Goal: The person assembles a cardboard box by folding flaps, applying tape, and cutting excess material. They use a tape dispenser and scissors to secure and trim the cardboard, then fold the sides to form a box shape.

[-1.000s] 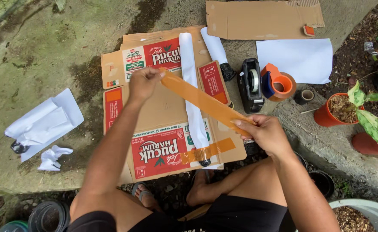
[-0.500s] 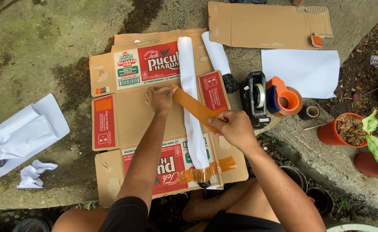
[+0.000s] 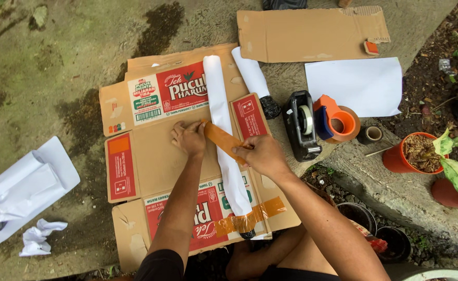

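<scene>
So the left hand is pinching one end of a brown tape strip down on the flattened cardboard box, and the right hand grips the other end. The strip runs left-far to right-near and crosses a long white paper roll that lies near-to-far between the two hands. Both hands sit about equally close to the roll. Another tape strip already crosses its near end. Off to the right there's a black tape dispenser.
</scene>
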